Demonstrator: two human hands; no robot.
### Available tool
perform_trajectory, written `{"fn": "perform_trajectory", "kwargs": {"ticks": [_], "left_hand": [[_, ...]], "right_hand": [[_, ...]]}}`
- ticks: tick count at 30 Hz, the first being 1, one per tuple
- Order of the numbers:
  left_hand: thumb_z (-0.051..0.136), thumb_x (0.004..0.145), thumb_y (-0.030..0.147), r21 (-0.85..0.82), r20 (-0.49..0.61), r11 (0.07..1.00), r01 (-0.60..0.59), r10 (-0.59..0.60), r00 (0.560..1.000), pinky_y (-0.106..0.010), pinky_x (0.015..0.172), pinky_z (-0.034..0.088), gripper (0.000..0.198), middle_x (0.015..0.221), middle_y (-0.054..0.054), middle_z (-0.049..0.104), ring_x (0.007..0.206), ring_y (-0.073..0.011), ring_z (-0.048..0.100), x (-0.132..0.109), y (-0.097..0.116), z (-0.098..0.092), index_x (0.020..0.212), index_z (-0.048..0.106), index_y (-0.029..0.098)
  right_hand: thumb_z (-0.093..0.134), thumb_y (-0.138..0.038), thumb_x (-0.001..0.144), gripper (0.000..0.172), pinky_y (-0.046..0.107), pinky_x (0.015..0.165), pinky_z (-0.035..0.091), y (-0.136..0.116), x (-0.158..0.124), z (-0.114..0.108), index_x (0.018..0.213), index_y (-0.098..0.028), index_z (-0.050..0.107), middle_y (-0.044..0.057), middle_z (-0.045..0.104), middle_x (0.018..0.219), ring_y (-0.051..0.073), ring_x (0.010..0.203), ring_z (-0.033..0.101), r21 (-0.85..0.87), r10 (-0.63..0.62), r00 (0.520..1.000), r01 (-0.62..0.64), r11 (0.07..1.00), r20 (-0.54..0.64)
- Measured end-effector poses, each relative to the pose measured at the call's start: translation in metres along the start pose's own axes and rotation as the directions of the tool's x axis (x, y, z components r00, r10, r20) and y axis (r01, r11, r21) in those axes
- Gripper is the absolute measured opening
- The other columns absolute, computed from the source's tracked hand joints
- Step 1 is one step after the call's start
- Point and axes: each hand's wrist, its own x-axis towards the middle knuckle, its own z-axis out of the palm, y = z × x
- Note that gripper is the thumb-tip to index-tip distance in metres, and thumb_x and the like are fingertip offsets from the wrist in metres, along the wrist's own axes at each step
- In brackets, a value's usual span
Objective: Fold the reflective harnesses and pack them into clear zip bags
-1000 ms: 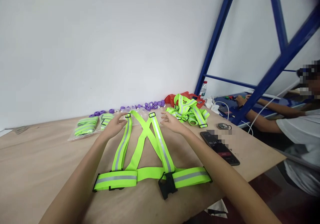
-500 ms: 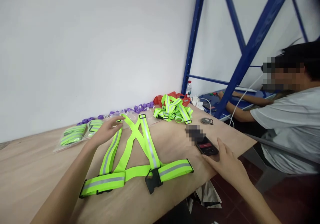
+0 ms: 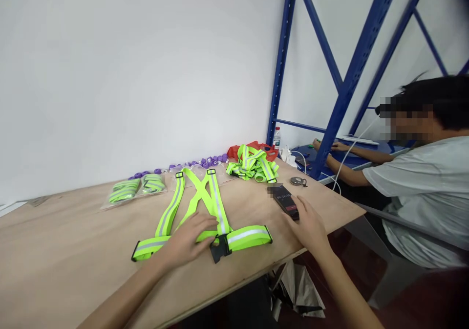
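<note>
A neon-yellow reflective vest harness (image 3: 218,202) lies spread on the wooden table, its straps crossing in an X above a waist belt. My left hand (image 3: 192,236) is over the belt, fingers stretched out and slightly apart, holding nothing; it hides part of the belt. Close to its fingertips is the black plastic buckle (image 3: 220,250). At the table's right side, my right hand (image 3: 308,224) has its thumb and fingers around the near end of a black smartphone (image 3: 284,201), which lies screen up with part of it blurred out.
Behind the harness are bagged folded straps (image 3: 124,191), purple rolls (image 3: 210,162), a heap of reflective straps (image 3: 251,163) and a red bag (image 3: 236,151). A round stopwatch (image 3: 297,181) lies near the right edge. Beyond the blue rack post (image 3: 339,99), a co-worker (image 3: 421,172) sits at another table.
My left hand has come down from the upper strap to the belt near the buckle. My right hand has closed in on the phone's near end. The view has shifted slightly.
</note>
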Motion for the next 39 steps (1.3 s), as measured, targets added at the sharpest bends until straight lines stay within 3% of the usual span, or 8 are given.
{"fn": "perform_trajectory", "kwargs": {"ticks": [3, 7, 11, 19, 26, 31, 35, 39], "left_hand": [[0.074, 0.081, 0.048, 0.078, -0.003, 0.997, -0.01, 0.01, 1.0, -0.052, 0.108, 0.04, 0.058, 0.127, -0.013, 0.063, 0.12, -0.0335, 0.056, -0.002, 0.013, 0.028, 0.131, 0.056, 0.024], [0.083, 0.071, 0.047, 0.086, -0.054, 0.992, 0.095, -0.091, 0.994, -0.045, 0.097, 0.047, 0.077, 0.129, -0.012, 0.057, 0.115, -0.0326, 0.057, -0.002, 0.011, 0.05, 0.136, 0.05, 0.024], [0.081, 0.072, 0.045, 0.11, -0.084, 0.985, 0.13, -0.121, 0.989, -0.043, 0.095, 0.047, 0.072, 0.124, -0.011, 0.059, 0.111, -0.0319, 0.058, -0.007, 0.011, 0.052, 0.134, 0.051, 0.023], [0.064, 0.087, 0.035, 0.12, -0.029, 0.992, 0.029, -0.025, 0.999, -0.037, 0.092, 0.048, 0.043, 0.119, -0.011, 0.066, 0.109, -0.0288, 0.062, -0.016, 0.009, 0.044, 0.127, 0.057, 0.02], [0.064, 0.085, 0.024, -0.166, -0.221, 0.964, 0.207, -0.241, 0.945, -0.031, 0.089, 0.051, 0.042, 0.113, -0.004, 0.07, 0.1, -0.0213, 0.066, -0.011, 0.002, 0.046, 0.127, 0.059, 0.025], [0.066, 0.084, 0.023, -0.259, -0.226, 0.938, 0.231, -0.292, 0.929, -0.033, 0.094, 0.05, 0.044, 0.12, -0.004, 0.069, 0.109, -0.0221, 0.063, -0.011, -0.001, 0.05, 0.128, 0.06, 0.026], [0.07, 0.082, 0.024, -0.229, -0.195, 0.948, 0.22, -0.266, 0.944, -0.036, 0.099, 0.048, 0.05, 0.122, -0.006, 0.068, 0.113, -0.0239, 0.061, -0.01, -0.002, 0.05, 0.13, 0.057, 0.026], [0.073, 0.081, 0.024, -0.182, -0.17, 0.962, 0.203, -0.234, 0.957, -0.038, 0.101, 0.046, 0.055, 0.126, -0.008, 0.065, 0.115, -0.026, 0.059, -0.008, -0.003, 0.05, 0.132, 0.054, 0.025]], "right_hand": [[0.054, -0.048, 0.09, 0.052, 0.046, 0.108, 0.044, -0.013, -0.01, 0.002, 0.135, -0.021, 0.052, 0.014, 0.057, 0.139, 0.031, 0.128, 0.055, 0.35, -0.187, 0.978, 0.145, 0.926, 0.091], [0.067, -0.044, 0.083, 0.057, 0.044, 0.109, 0.045, -0.031, -0.026, 0.008, 0.135, -0.025, 0.055, 0.01, 0.059, 0.139, 0.03, 0.129, 0.054, 0.546, -0.331, 0.89, 0.117, 0.829, 0.312], [0.064, -0.039, 0.084, 0.05, 0.046, 0.108, 0.046, -0.035, -0.032, 0.014, 0.132, -0.026, 0.059, 0.009, 0.062, 0.136, 0.03, 0.127, 0.056, 0.568, -0.393, 0.84, 0.128, 0.813, 0.374], [0.062, -0.038, 0.084, 0.051, 0.049, 0.113, 0.04, -0.019, -0.028, 0.017, 0.133, -0.025, 0.057, 0.011, 0.059, 0.14, 0.031, 0.132, 0.052, 0.54, -0.4, 0.823, 0.138, 0.83, 0.403], [0.074, -0.056, 0.071, 0.056, 0.042, 0.099, 0.053, 0.0, -0.023, 0.038, 0.114, -0.024, 0.055, 0.011, 0.071, 0.117, 0.03, 0.117, 0.065, 0.684, -0.23, 0.896, -0.105, 0.722, 0.38], [0.074, -0.058, 0.072, 0.048, 0.038, 0.091, 0.058, 0.0, -0.019, 0.042, 0.101, -0.022, 0.062, 0.011, 0.074, 0.101, 0.029, 0.102, 0.07, 0.725, -0.188, 0.913, -0.149, 0.672, 0.362], [0.07, -0.058, 0.076, 0.046, 0.037, 0.092, 0.057, -0.004, -0.015, 0.034, 0.104, -0.022, 0.069, 0.01, 0.075, 0.104, 0.029, 0.101, 0.07, 0.658, -0.219, 0.909, -0.075, 0.749, 0.354], [0.069, -0.048, 0.081, 0.035, 0.035, 0.095, 0.056, -0.002, -0.009, 0.03, 0.108, -0.026, 0.072, 0.007, 0.074, 0.116, 0.028, 0.107, 0.07, 0.557, -0.416, 0.847, 0.182, 0.811, 0.33]]}}
